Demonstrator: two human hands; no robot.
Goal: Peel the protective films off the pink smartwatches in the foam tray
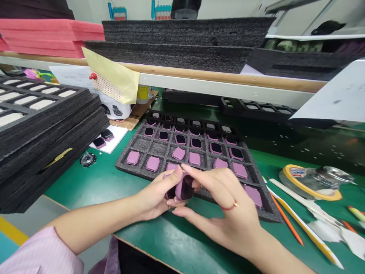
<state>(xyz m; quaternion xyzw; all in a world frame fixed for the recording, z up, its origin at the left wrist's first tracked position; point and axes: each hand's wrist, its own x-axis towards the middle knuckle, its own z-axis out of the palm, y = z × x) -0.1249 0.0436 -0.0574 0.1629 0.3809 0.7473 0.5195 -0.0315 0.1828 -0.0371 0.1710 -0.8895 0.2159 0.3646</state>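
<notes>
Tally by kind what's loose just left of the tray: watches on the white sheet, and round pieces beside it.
Watches on the white sheet: 2
Round dark-and-silver piece beside it: 1
Total: 3

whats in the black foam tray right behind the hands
The foam tray holds purple watch cases, some showing dark screens, others plain purple sides. The right hand covers part of the near side; contents there can't be seen.
</notes>
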